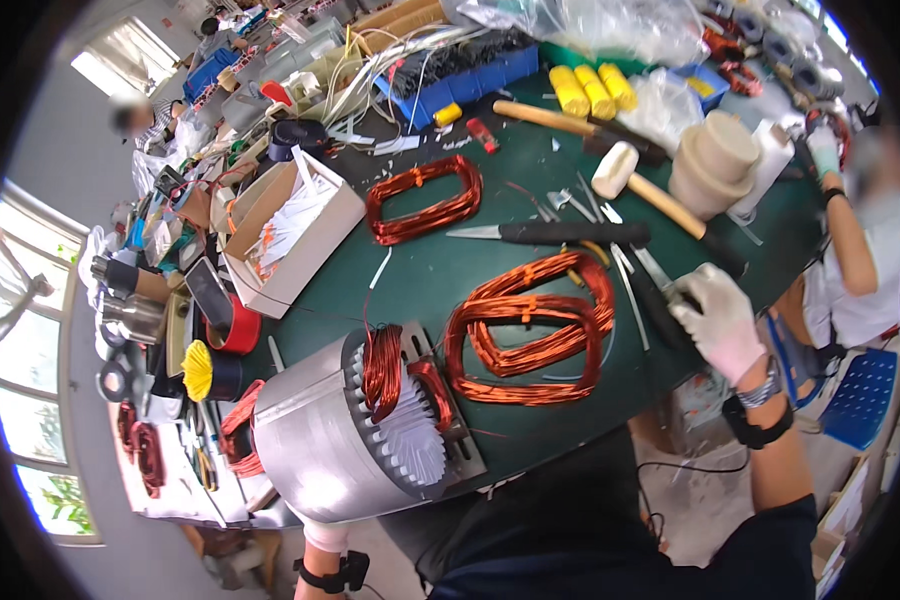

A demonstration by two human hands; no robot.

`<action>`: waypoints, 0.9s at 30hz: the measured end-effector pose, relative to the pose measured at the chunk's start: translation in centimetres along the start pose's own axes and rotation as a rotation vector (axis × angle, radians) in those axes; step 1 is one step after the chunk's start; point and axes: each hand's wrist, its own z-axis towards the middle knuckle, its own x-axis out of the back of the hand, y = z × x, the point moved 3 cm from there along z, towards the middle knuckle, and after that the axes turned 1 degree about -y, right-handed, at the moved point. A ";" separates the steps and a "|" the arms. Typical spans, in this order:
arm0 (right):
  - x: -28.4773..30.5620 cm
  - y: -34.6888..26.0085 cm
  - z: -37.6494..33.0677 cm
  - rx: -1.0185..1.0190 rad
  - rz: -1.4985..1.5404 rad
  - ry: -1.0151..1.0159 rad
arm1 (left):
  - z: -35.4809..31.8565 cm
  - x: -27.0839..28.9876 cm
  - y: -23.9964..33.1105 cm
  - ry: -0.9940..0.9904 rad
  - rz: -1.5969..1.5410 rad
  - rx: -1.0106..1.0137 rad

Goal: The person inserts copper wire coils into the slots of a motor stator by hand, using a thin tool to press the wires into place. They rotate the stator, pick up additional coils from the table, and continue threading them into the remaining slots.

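— What is the right hand doing?

— Gloved in white, its fingers are curled shut around a dark-handled tool at the right edge of the green worktop. The tool's far end is too dark to make out.

— And the left hand?

— Mostly hidden. Only a white-gloved wrist shows beneath the grey stator housing, which it seems to prop from below; whether its fingers are spread or closed I cannot tell.

— Where does that stator sit?

— At the near edge of the worktop, tilted, its open face turned toward the middle. White insulation paper fans out of its slots, and a copper winding is threaded into them.

— What lies beside it?

— Just right of the stator, between it and the right hand, a bundle of loose copper coils lies flat. Beyond the stator, farther back, lies another single copper coil. Right of that coil, a long black-handled blade and a white-headed mallet. Left of the stator, an open cardboard box with paper strips.

— Anyone else?

— Another person's gloved hand reaches in at the far right, well away from the stator.
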 end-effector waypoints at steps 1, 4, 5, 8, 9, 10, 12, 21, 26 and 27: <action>0.0 0.1 0.0 0.000 0.028 -0.003 | -0.1 0.1 0.9 -0.002 0.052 -0.020; 0.8 1.1 -0.8 -0.038 0.045 0.048 | 0.1 -0.2 2.1 -0.030 0.177 -0.045; 1.3 1.4 -1.1 -0.049 0.019 0.090 | 0.3 -0.2 2.3 -0.037 0.212 -0.054; 4.0 3.7 -2.3 -0.168 0.142 0.078 | 1.0 -0.6 2.2 -0.071 0.312 -0.068; 4.8 4.0 -2.6 -0.235 0.257 0.109 | 1.3 -0.6 2.2 -0.083 0.342 -0.071; 6.3 4.2 -2.4 -0.273 0.261 0.026 | 1.7 -0.6 2.2 -0.097 0.374 -0.071; 6.7 2.2 -1.4 -0.283 0.278 0.081 | 1.9 -0.4 2.3 -0.114 0.440 -0.079; -1.0 -11.8 4.2 0.801 0.047 -0.298 | 1.5 0.0 3.4 -0.180 0.664 -0.140; -2.2 -13.3 5.6 0.898 0.027 -0.325 | 1.3 0.6 3.4 -0.216 0.775 -0.161; -2.3 -13.5 5.7 0.923 0.041 -0.301 | 1.3 0.7 3.2 -0.227 0.797 -0.159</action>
